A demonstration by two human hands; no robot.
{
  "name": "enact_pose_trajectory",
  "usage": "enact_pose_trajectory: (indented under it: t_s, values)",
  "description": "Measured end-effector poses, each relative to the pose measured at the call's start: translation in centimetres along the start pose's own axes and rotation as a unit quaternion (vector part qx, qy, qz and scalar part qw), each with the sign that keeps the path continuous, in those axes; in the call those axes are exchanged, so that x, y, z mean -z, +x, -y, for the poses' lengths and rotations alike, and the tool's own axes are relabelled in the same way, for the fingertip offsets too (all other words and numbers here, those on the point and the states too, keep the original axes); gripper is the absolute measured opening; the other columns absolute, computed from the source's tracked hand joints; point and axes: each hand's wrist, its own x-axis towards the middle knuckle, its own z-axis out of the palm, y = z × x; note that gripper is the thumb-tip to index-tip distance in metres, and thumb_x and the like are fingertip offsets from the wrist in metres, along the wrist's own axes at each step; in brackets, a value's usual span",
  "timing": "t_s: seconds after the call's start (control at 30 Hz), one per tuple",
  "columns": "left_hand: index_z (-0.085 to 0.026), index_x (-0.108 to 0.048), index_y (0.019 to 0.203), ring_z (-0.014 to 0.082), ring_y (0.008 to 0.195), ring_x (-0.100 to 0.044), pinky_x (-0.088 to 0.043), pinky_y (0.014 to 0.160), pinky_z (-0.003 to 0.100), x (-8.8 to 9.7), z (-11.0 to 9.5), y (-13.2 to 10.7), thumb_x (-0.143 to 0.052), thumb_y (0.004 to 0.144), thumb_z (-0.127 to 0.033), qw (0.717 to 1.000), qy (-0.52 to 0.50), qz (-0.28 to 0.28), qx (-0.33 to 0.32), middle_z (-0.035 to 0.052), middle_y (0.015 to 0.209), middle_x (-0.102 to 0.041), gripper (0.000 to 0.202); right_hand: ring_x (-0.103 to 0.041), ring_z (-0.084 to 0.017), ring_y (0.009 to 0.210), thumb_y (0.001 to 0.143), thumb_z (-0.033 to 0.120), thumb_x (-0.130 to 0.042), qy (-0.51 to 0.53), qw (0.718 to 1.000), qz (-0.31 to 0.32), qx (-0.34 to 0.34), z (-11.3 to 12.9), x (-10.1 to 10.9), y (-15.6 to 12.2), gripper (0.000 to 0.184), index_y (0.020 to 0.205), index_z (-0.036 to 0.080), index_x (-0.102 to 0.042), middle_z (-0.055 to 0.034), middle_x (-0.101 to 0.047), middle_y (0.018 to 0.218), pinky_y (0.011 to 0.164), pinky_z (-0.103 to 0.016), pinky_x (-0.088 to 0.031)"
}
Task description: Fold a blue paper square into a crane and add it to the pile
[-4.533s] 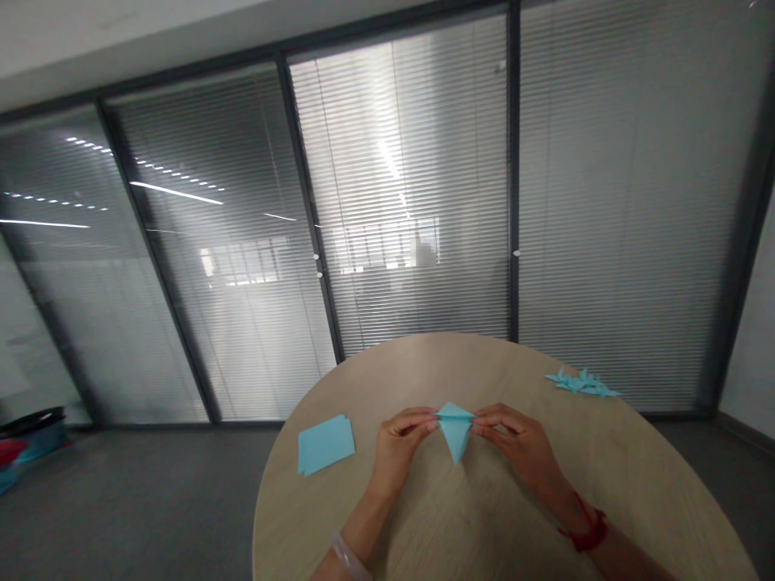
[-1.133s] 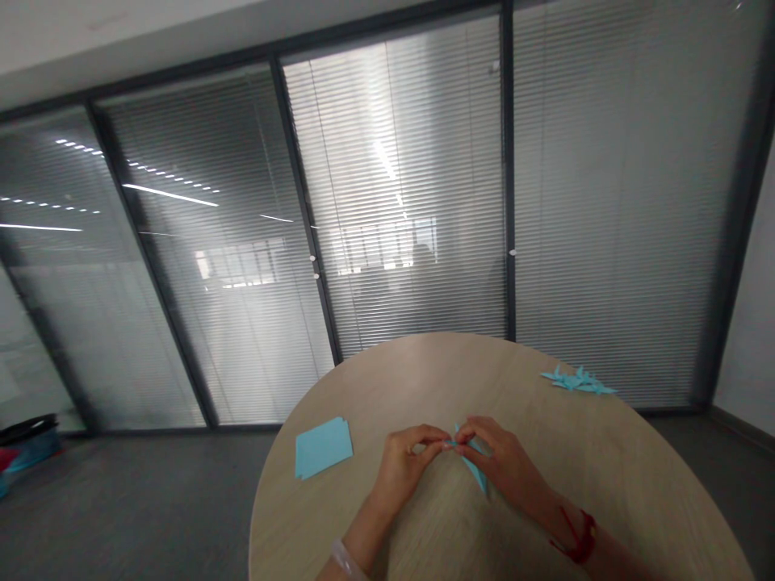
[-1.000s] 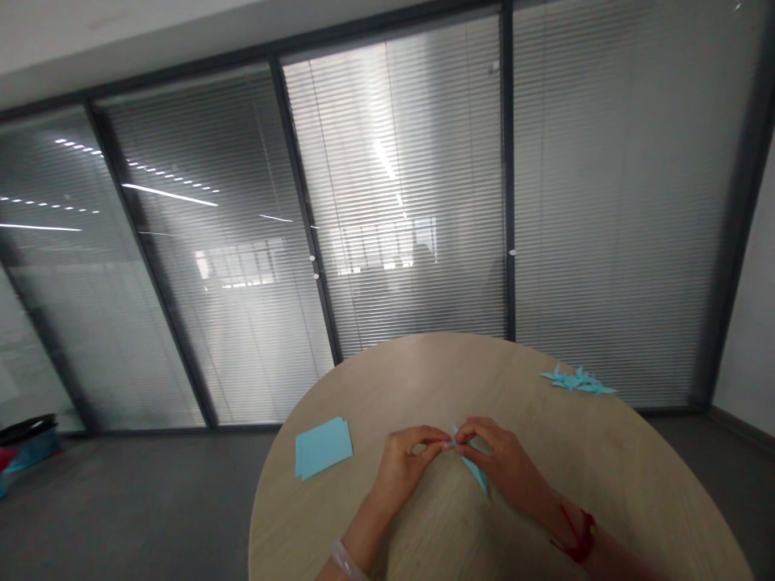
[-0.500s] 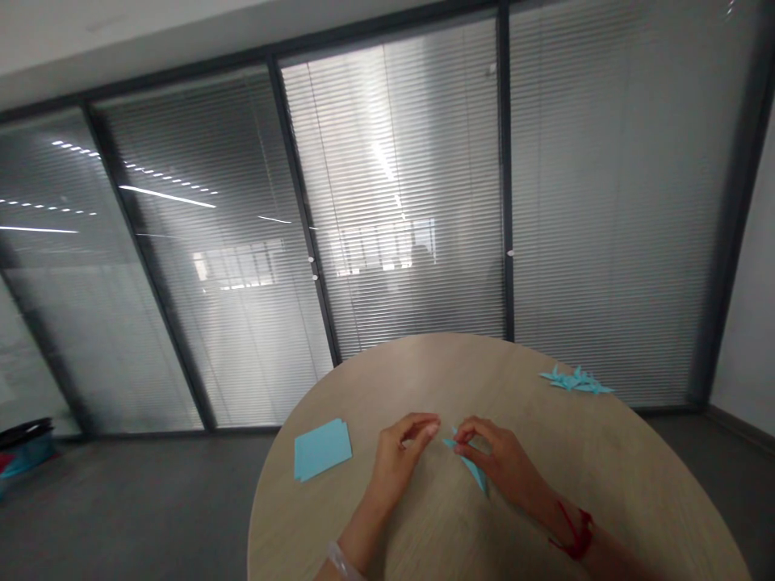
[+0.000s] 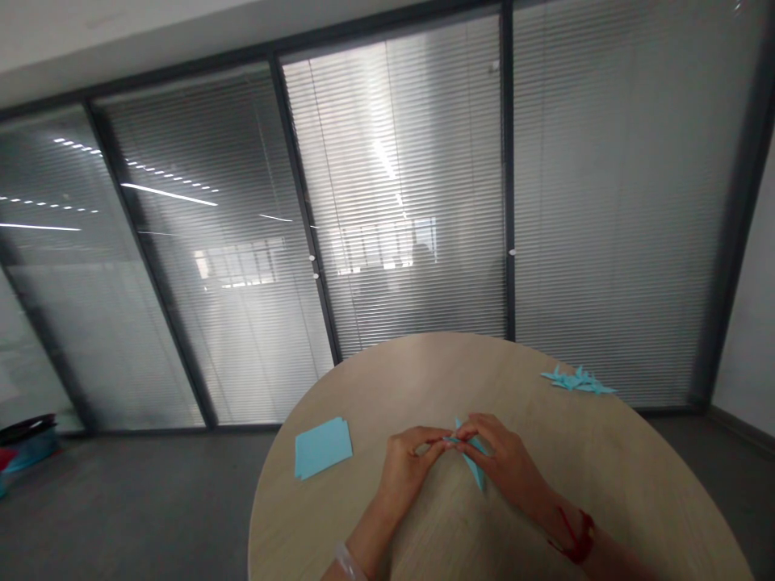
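Over the near middle of the round table, a small folded piece of light blue paper is pinched between both hands. My left hand is closed, thumb and fingertips pressed on the paper's left tip. My right hand is closed on its middle, with one narrow point showing above the fingers and a longer one hanging below toward me. The fingers cover much of the paper, so its full shape is hidden.
A stack of light blue paper sheets lies at the left of the wooden table. Several folded light blue paper pieces are heaped near its far right edge. Glass panels with blinds stand behind; a dark-rimmed bin is on the floor.
My left hand has moved right and closed on the left tip of the folded paper. My right hand still holds the paper, which has turned slightly.
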Motion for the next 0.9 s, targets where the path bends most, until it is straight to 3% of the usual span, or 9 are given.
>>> enact_pose_trajectory:
  t_s: [0.27, 0.5, 0.9]
  values:
    - [-0.022, -0.076, 0.085, 0.0184, 0.08, -0.07, -0.054, 0.078, 0.027, 0.04, -0.19, -0.13, -0.062, 0.082, -0.035, 1.0, 0.004, 0.004, -0.026, 0.0043, 0.085, -0.076, 0.019, -0.06, -0.024, 0.1, 0.085, 0.036, -0.059, -0.003, 1.0, 0.011, -0.001, -0.15, 0.04, 0.0, 0.014, 0.084, 0.024, -0.067, -0.0037, -0.069, 0.088, 0.091, -0.041, -0.046]
    - [-0.021, -0.076, 0.078, 0.0187, 0.075, -0.07, -0.054, 0.075, 0.026, 0.21, -0.55, 0.02, -0.067, 0.077, -0.036, 1.0, -0.017, 0.0, -0.005, 0.0044, 0.081, -0.076, 0.018, -0.062, -0.023, 0.096, 0.086, 0.036, -0.058, -0.004, 1.0, 0.024, 0.017, 0.21, 0.31, 0.12, 0.013, 0.084, 0.026, -0.066, -0.0024, -0.07, 0.085, 0.089, -0.04, -0.047]
    - [-0.021, -0.076, 0.08, 0.0186, 0.076, -0.069, -0.053, 0.075, 0.026, 0.06, -0.64, -0.25, -0.063, 0.08, -0.035, 1.0, -0.023, -0.009, 0.017, 0.0032, 0.081, -0.076, 0.019, -0.063, -0.021, 0.092, 0.083, 0.035, -0.061, 0.024, 0.999, 0.03, -0.017, 0.21, 0.53, 0.19, 0.012, 0.083, 0.025, -0.067, -0.0031, -0.069, 0.088, 0.086, -0.036, -0.049]
